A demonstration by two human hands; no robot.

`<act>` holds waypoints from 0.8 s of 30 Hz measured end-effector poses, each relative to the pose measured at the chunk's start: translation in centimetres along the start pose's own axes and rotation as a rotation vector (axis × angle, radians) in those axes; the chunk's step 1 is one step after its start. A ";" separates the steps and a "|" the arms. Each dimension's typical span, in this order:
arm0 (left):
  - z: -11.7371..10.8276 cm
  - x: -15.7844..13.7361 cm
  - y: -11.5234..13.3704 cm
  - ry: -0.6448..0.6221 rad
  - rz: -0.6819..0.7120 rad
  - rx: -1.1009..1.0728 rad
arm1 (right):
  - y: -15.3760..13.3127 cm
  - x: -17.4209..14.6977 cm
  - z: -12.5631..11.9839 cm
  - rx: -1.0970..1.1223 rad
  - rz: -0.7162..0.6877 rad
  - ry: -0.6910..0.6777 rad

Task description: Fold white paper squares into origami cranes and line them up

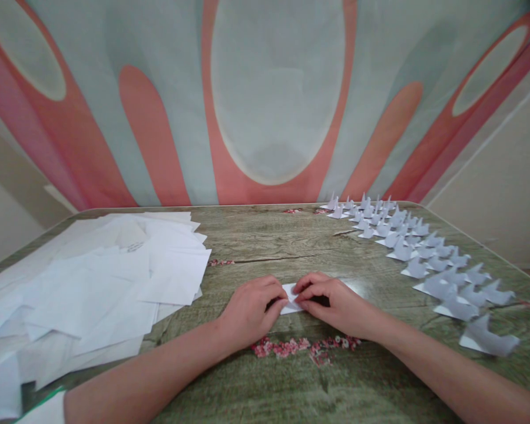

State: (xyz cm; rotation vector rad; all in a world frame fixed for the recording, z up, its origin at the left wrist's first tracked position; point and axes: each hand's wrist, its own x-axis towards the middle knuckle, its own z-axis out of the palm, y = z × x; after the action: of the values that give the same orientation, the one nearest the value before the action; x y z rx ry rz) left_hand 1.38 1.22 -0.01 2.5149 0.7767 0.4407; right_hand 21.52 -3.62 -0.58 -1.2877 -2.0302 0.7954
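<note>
Between my two hands a small piece of folded white paper (292, 307) lies on the wood-patterned table (265, 238). My left hand (254, 306) grips its left edge, thumb and fingers pinched together. From the other side, my right hand (329, 299) pinches the paper's right part, thumb below and fingertips above. Creases meet near the middle of the paper, but the fingertips cover some of its edges.
A wide, overlapping heap of white paper sheets (110, 277) covers the table's left side. Rows of folded white paper birds (401, 250) stand along the right. Behind the table rises a pink and grey patterned wall (278, 88). Printed flowers (291, 347) decorate the tabletop.
</note>
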 end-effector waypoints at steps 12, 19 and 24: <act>-0.2 0.2 0.3 -0.009 -0.043 0.008 | 0.4 -0.1 0.8 -0.011 0.012 0.055; -0.2 0.1 0.3 -0.009 -0.052 -0.006 | 0.0 -0.1 0.8 -0.076 0.025 0.061; -0.1 0.2 0.1 0.000 -0.072 -0.030 | -0.1 0.0 1.0 -0.112 0.020 0.074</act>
State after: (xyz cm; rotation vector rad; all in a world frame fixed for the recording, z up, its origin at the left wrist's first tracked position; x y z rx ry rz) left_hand 1.50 1.30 0.14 2.4514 0.8509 0.4240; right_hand 20.69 -3.85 -1.17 -1.3815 -2.0300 0.6406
